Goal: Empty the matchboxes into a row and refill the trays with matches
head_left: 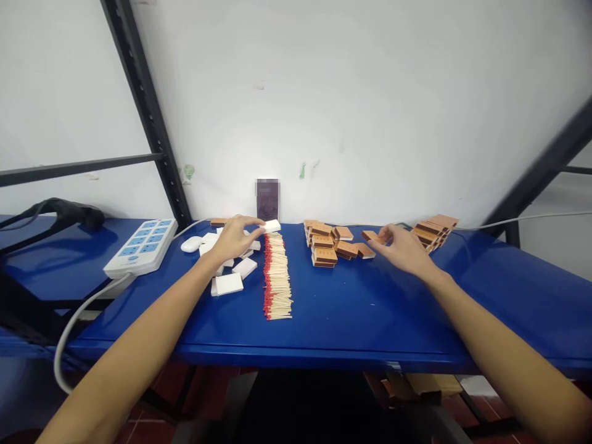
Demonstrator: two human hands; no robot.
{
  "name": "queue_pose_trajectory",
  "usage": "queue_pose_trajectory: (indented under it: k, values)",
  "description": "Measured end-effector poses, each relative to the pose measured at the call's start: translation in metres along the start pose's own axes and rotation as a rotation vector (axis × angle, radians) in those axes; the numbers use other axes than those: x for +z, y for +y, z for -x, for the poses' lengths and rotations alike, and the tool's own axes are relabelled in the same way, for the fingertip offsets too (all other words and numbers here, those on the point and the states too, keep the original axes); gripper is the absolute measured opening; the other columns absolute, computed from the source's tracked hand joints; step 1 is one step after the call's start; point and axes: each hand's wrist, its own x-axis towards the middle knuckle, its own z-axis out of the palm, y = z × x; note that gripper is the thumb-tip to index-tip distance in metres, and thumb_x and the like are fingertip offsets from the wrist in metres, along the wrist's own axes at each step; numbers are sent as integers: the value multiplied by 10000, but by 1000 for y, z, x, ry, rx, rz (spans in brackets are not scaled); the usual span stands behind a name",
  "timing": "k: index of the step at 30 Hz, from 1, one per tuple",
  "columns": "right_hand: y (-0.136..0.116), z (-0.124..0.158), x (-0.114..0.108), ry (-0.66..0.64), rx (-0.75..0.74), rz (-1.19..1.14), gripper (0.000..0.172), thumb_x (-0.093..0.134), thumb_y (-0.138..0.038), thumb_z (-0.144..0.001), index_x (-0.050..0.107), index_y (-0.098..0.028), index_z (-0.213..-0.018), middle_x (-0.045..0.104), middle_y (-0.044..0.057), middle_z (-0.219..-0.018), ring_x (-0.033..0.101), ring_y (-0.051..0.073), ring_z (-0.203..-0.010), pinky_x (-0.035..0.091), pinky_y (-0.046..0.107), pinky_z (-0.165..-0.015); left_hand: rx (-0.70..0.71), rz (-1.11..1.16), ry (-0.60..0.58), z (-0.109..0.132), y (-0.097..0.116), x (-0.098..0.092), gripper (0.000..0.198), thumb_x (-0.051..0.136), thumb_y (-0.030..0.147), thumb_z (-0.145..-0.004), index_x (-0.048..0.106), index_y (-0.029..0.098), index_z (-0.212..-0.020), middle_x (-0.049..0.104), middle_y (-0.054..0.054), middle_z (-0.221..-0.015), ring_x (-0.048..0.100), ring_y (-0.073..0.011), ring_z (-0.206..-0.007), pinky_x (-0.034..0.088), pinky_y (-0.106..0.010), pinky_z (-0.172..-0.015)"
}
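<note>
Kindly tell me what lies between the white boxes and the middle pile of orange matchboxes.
In the head view, a row of red-tipped matches lies between them, with blue tabletop to its right.

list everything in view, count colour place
wall: 1, white, behind
table: 1, blue, centre
floor: 1, red, below
posts: 2, black, either side
power strip: 1, white-blue, left
cables: several, white, left and back
dark item: 1, black, far left
mouse: 1, white, left
trays: many, white, left
matches: many, red-tipped, middle
matchboxes: many, brown-orange, right
card: 1, dark, against wall
cardboard: some, brown, under table
left hand: 1, bare, holding tray
right hand: 1, bare, holding matchbox
</note>
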Motion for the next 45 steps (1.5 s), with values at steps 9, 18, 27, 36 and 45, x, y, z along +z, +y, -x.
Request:
queue_pose_trajectory:
  k: [9,18,27,36,45]
  values:
    - [21,-2,-11,105,85,20,215,456,-396,-889,565,-215,-852,688,73,-860,625,234,-795,434,342,-702,-65,-504,27,-3,-12,-25,408,498,391,-862,728,193,-1135,697,-104,-970,583,-314,-989,410,-453,-865]
    - [45,14,-10,-74,105,373,326,463,-306,-882,625,-174,-1132,680,148,-1155,646,290,-994,463,368,-744,-91,-540,69,1,-11,-24,375,483,432,-880,771,231,-1013,629,-123,-1004,536,-330,-994,409,-469,-831]
    - [41,16,-11,-99,128,412,290,483,-272,-881,650,-171,-1095,692,160,-1122,660,305,-956,455,377,-721,-35,-466,127,1,-6,-25,367,446,363,-902,768,200,-970,628,-117,-946,526,-304,-942,407,-459,-828]
    - [36,18,-8,-115,183,429,386,509,-403,-873,645,-175,-1154,655,193,-1197,640,359,-1028,472,436,-777,117,-305,-184,3,-5,-15,394,387,383,-951,721,213,-1070,713,-86,-1157,584,-298,-1104,378,-468,-930]
    - [-7,23,-15,192,-19,156,372,500,-320,-878,616,-187,-1206,624,172,-1161,621,326,-1038,480,445,-897,104,-296,-179,2,2,-14,403,396,391,-955,749,198,-937,731,-95,-988,601,-292,-990,391,-473,-909]
